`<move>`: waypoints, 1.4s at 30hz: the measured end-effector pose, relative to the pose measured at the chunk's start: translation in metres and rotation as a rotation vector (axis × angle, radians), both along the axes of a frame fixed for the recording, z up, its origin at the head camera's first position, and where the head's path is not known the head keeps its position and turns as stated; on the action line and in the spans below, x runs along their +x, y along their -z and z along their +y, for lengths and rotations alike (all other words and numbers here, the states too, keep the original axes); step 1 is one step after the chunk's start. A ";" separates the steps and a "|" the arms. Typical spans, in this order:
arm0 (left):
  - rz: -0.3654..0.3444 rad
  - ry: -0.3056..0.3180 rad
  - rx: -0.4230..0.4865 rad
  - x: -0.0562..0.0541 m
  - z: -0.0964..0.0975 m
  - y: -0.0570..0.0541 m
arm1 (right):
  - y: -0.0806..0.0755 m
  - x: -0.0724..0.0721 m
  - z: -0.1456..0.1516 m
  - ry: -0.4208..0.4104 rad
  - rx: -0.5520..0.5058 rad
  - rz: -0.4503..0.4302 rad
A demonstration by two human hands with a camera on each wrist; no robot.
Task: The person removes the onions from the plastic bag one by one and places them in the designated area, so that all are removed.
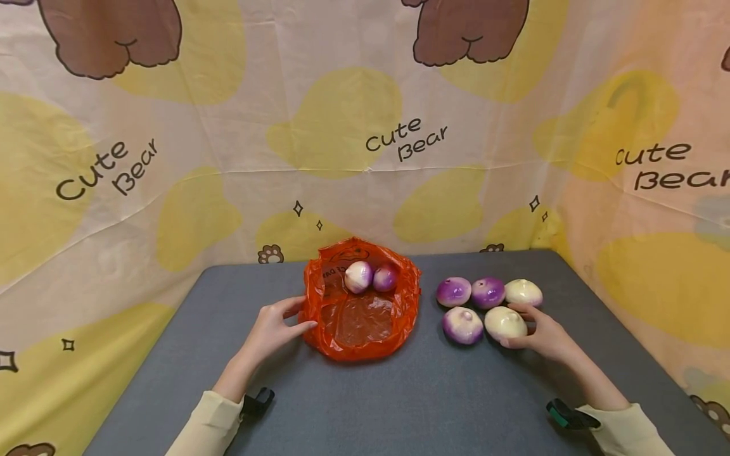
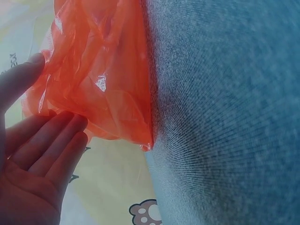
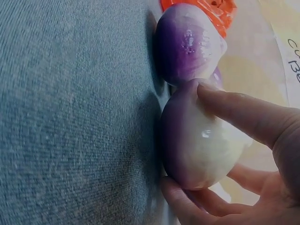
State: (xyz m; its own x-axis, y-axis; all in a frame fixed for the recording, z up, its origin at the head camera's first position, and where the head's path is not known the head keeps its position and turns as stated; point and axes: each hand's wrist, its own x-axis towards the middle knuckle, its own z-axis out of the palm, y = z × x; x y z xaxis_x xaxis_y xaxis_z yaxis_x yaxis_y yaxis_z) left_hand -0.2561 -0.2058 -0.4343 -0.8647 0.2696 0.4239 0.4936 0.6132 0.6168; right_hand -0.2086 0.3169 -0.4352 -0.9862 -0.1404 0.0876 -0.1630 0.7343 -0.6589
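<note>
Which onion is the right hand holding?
The whitish front-row onion, right of its purple-tinged neighbour; only it sits between thumb and fingers of the right hand.

Place: draped, booth-like enclosure; wider room cannot be told. Worktop point(image 1: 371, 405), grey, textile-looking. Behind worktop: creased cloth backdrop point(image 1: 319, 44), printed with yellow patches point(image 1: 342, 120), paw prints point(image 1: 270, 254) and "Cute Bear" lettering point(image 1: 407, 139). Right of worktop: pinkish side cloth point(image 1: 656, 212), matching print, meeting backdrop at corner.
</note>
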 end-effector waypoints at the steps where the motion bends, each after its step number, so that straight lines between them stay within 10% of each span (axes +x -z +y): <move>1: 0.000 0.000 -0.002 0.000 0.000 0.000 | 0.000 0.000 -0.001 0.002 -0.006 0.005; 42: -0.020 0.001 -0.021 0.000 0.000 0.000 | 0.003 0.000 0.005 -0.051 -0.088 -0.045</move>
State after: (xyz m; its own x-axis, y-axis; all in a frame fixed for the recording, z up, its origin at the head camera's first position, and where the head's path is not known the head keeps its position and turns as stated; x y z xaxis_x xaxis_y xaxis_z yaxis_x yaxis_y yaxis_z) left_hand -0.2562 -0.2053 -0.4340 -0.8725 0.2792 0.4010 0.4821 0.6256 0.6134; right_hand -0.2085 0.3221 -0.4379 -0.9811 -0.1846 0.0573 -0.1676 0.6647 -0.7281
